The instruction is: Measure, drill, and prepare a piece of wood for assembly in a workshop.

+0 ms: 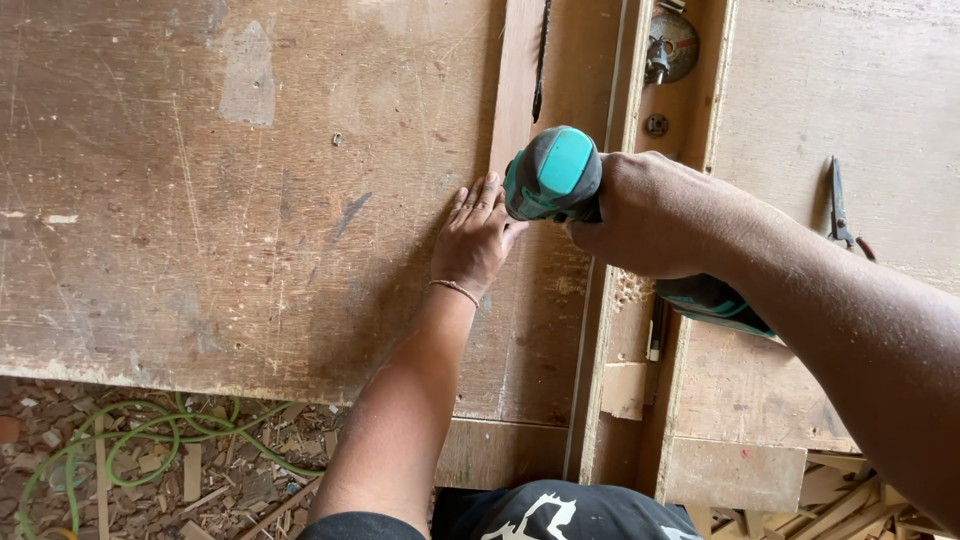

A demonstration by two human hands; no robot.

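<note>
My right hand grips a teal and dark grey cordless power drill, held upright with its rear cap facing me over a long wooden strip on the workbench. The drill's battery end shows under my forearm. My left hand lies flat, fingers together, pressing on the bench and the edge of the strip right beside the drill. A thin bracelet circles that wrist. The drill's tip is hidden under its body.
A recessed wooden channel runs down the bench with a round metal part at its top. Pliers lie at the right. A green hose and wood scraps cover the ground below the bench edge.
</note>
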